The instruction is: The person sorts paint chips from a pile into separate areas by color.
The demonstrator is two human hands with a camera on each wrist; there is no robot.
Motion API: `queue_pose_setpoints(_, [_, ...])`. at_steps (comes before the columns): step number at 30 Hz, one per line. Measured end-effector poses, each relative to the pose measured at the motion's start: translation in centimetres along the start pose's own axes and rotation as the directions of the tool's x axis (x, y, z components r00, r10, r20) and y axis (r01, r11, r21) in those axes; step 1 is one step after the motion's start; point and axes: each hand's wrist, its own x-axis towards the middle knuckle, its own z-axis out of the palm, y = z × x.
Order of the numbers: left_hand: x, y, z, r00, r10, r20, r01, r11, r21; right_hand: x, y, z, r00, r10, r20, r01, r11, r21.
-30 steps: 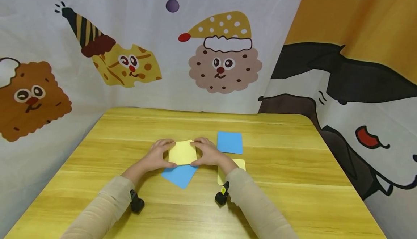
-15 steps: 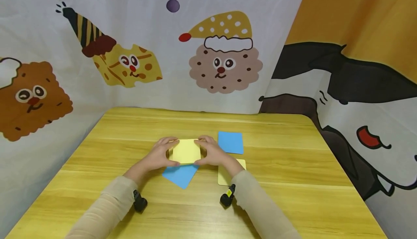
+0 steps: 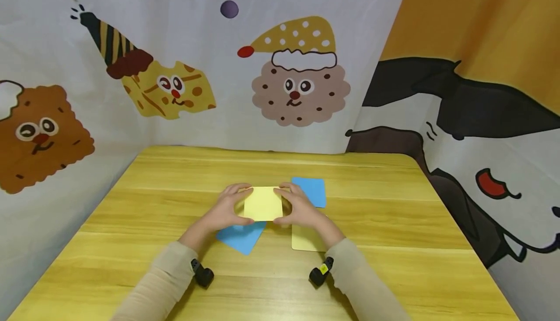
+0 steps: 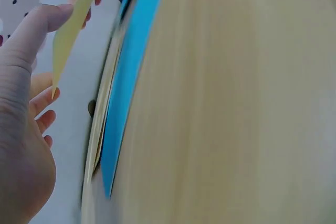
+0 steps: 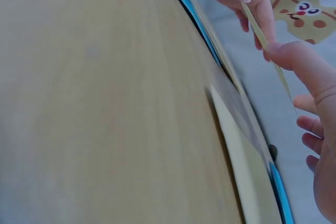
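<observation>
Thumb and fingers of the left hand [image 3: 222, 211] and of the right hand [image 3: 303, 210] are half curled, with a pale yellow card [image 3: 263, 204] pinched between them by its two sides. It is held raised above the table [image 3: 253, 287], roughly in line with the middle of the far edge. The card is judged light, fairly stiff and easily creased, best taken by its sides. A plain, unmarked face is shown, and a thin edge is seen in the wrist views. Farther from that edge, a skewed blue card [image 3: 240, 239] is seen and, toward the right edge, a second yellow card [image 3: 305, 239]; closest to the far edge, another blue card [image 3: 317, 192] is partly hidden by the right hand.
</observation>
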Motion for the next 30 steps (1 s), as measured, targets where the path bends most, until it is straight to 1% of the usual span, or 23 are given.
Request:
queue_pose_setpoints(4, [0.3, 0.8, 0.6, 1.0, 0.011, -0.009, -0.012, 0.998, -0.059, -0.9, 0.1, -0.7, 0.999, -0.027, -0.025, 0.027, 1.0, 0.002])
queue_pose_setpoints(9, [0.7, 1.7, 1.4, 1.0, 0.022, 0.002, -0.022, 0.995, -0.098, -2.2, 0.4, -1.4, 0.998, -0.041, -0.049, 0.041, 0.999, -0.008])
queue_pose_setpoints(13, [0.9, 2.4, 1.9, 0.999, 0.043, -0.006, -0.044, 0.992, -0.117, -3.2, 0.6, -1.8, 0.997, -0.046, -0.065, 0.046, 0.999, -0.002])
queue_pose_setpoints(16, [1.1, 2.9, 2.3, 0.999, 0.049, -0.008, -0.05, 0.992, -0.12, -3.9, 0.8, -2.1, 0.996, -0.038, -0.075, 0.039, 0.999, 0.012])
queue_pose_setpoints(22, [1.5, 3.9, 2.8, 0.998, 0.065, 0.023, -0.061, 0.989, -0.136, -5.2, 1.1, -2.6, 0.997, -0.007, -0.077, 0.008, 1.0, 0.013])
queue_pose_setpoints(30, [2.2, 4.9, 3.7, 0.994, 0.083, 0.068, -0.074, 0.989, -0.125, -6.7, 1.4, -3.3, 0.996, -0.014, -0.09, 0.013, 1.0, -0.008])
